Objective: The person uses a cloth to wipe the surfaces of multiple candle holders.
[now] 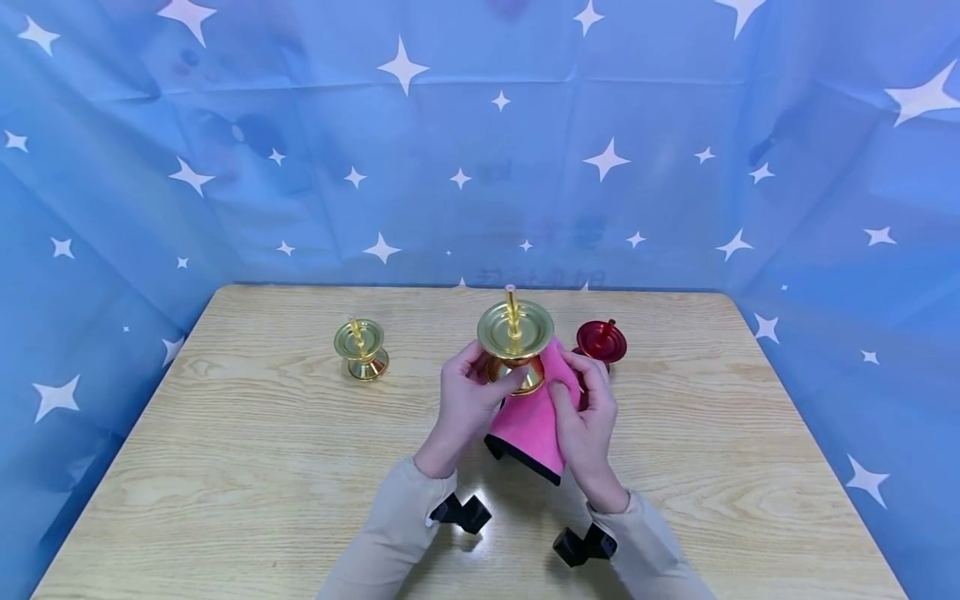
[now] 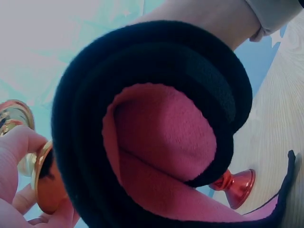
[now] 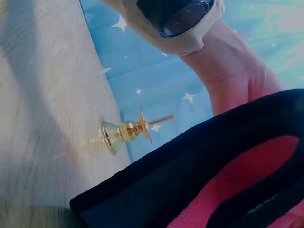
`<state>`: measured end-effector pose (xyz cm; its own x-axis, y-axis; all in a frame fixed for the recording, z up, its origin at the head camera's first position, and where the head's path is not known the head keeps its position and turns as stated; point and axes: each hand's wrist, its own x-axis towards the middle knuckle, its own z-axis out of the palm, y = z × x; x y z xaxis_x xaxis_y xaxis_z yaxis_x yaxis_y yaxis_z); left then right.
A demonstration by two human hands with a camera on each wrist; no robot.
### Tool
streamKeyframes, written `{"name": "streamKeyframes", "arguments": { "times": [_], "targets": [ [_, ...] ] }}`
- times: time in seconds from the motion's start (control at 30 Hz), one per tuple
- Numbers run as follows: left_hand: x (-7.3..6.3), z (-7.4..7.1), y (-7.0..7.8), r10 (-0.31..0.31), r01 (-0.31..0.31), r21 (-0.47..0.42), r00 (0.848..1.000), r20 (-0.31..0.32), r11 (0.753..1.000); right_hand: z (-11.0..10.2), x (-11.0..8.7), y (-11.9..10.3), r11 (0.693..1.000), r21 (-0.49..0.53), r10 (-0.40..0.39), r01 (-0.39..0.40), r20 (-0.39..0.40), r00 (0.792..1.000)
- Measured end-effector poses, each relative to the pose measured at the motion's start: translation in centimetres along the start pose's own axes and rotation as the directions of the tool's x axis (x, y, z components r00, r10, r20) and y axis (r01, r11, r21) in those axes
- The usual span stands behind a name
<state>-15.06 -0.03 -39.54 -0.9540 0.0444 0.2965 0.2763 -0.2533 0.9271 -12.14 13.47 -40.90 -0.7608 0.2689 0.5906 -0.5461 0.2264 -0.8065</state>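
we see the left grip (image 1: 474, 400) curled round the base (image 1: 531, 377) of a gold candle holder (image 1: 531, 335), the right grip (image 1: 588, 421) pinching a pink cloth (image 1: 532, 429) beside it. we find that holder above the table (image 1: 225, 467), toward its back edge, well in from the side edges, long axis roughly upright, spike (image 1: 513, 312) pointing up.

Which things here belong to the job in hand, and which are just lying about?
In hand:
- gold holder, gripped by the left hand
- pink cloth, pinched by the right hand

Apparently idle, on the table:
- other gold holder, left
- red holder, partly hidden
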Motion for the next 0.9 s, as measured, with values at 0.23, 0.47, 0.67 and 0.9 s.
{"name": "streamKeyframes", "arguments": {
  "times": [0.23, 0.47, 0.67, 0.9],
  "targets": [
    [0.8, -0.7, -0.8, 0.041, -0.041, 0.051, 0.999, -0.001, 0.998, 0.2, 0.7, -1.8, 0.999, -0.033, 0.004, -0.004, 0.009, 1.0],
    [2.0, -1.5, -1.4, 0.042, -0.038, 0.104, 0.999, -0.034, 0.994, -0.3, 1.2, -2.9, 0.998, -0.054, 0.009, -0.009, -0.015, 1.0],
    [2.6, -2.0, 0.2, 0.112, -0.092, 0.23, 0.991, -0.076, 0.969, -0.9, 1.5, -3.2, 0.999, -0.044, 0.015, -0.017, -0.036, 0.999],
    [3.4, -3.0, -0.4, 0.223, -0.158, 0.38, 0.966, -0.133, 0.911, -1.8, 1.6, -2.3, 0.999, -0.025, 0.043, -0.044, -0.038, 0.998]
  ]
}}
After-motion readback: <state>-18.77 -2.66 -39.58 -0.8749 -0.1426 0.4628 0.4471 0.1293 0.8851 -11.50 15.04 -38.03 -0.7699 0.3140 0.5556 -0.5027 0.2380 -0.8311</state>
